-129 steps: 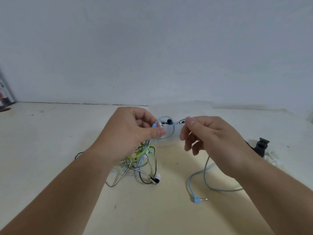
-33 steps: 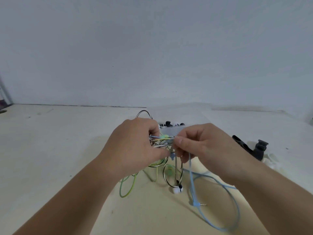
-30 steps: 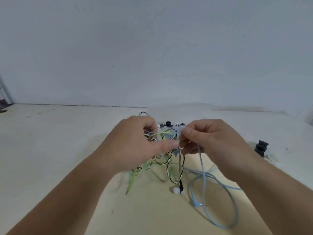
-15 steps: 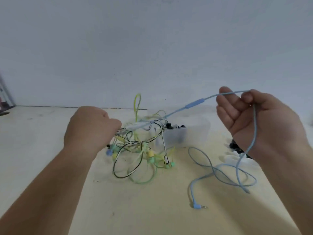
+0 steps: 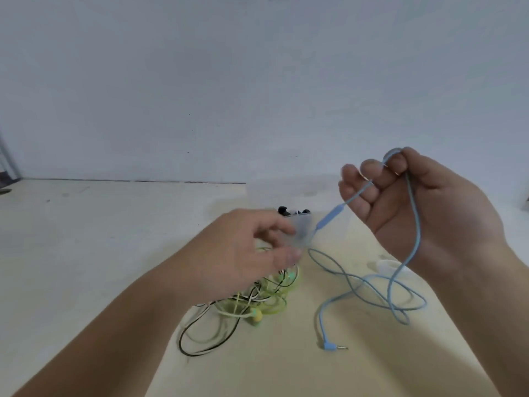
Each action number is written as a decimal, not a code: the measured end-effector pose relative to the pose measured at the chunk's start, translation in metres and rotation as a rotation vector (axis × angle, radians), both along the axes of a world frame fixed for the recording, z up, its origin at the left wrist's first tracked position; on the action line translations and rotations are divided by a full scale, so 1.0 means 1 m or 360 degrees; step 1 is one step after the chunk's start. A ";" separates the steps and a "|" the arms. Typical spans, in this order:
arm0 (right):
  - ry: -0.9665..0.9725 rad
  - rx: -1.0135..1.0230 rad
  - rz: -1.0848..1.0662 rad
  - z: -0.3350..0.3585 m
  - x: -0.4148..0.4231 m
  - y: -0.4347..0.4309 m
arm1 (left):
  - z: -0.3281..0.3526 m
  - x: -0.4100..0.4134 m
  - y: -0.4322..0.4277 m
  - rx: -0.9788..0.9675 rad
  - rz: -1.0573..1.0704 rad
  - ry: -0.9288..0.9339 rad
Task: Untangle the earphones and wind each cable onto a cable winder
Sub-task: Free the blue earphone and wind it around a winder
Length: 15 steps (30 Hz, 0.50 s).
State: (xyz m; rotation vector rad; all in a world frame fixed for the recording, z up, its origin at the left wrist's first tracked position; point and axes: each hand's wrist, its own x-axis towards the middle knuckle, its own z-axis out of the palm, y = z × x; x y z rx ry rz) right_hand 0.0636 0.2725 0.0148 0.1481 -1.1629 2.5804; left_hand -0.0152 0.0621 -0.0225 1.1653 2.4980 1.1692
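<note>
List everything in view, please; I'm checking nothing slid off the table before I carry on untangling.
blue earphone cable: one, light blue, draped from right hand to table
tangled earphones: one heap, green and black-white, on table under left hand
clear box: one, transparent, behind left hand, dark items inside
whitish object: one, blurred, on table by right wrist
table: one, cream
left hand: one, blurred, above the heap
right hand: one, raised, pinching the blue cable
</note>
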 end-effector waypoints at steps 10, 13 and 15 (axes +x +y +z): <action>-0.0258 0.0780 -0.0559 -0.002 0.003 0.019 | 0.004 -0.017 -0.012 -0.0102 0.0399 0.0234; -0.0382 0.2156 -0.0278 -0.009 0.008 0.001 | 0.006 -0.013 -0.008 -0.0004 0.0478 0.0365; -0.0457 0.2549 0.0049 -0.016 0.009 -0.011 | 0.007 -0.010 -0.007 -0.0001 0.0471 0.0400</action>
